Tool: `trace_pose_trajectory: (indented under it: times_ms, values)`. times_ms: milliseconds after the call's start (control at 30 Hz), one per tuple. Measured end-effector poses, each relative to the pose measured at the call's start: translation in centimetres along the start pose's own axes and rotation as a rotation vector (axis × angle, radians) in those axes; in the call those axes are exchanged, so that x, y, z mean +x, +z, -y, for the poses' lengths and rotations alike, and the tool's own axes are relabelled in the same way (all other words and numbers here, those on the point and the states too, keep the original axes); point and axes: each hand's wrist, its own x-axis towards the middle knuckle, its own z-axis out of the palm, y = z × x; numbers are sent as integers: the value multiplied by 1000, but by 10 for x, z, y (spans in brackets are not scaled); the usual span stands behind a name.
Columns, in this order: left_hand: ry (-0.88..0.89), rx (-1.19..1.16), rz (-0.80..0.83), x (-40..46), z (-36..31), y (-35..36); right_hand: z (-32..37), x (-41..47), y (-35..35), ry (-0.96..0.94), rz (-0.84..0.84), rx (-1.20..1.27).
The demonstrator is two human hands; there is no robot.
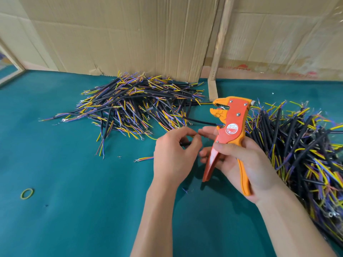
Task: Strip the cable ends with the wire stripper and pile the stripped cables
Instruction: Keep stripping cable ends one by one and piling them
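Orange-yellow wire stripper (230,127); black cables (133,106), yellow-blue-brown cores; teal table (74,210); yellow-green rubber band (27,193).

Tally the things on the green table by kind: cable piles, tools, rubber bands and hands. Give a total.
Cable piles: 2, left pile and right pile
Wire stripper: 1
Rubber band: 1
Hands: 2, left hand and right hand
Total: 6
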Motion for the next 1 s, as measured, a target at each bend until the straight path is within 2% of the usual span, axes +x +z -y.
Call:
trace_pose_trajectory:
  times_ms: [167, 333, 567, 867, 1000]
  values:
    - [8, 67, -21, 0, 1, 0, 0, 0, -1, 11, -36, -23]
    - [11, 80, -20, 1, 1, 1, 1, -1, 2, 49, 26, -21]
    - [-12, 34, 2, -1, -3, 2, -1, -1, 5, 71, 15, -49]
    - [-100, -112, -93, 2, -3, 7, -2, -3, 11, 93, 35, -34]
    - [-68, -166, -86, 2, 0, 5, -2, -3, 12, 91, 39, -20]
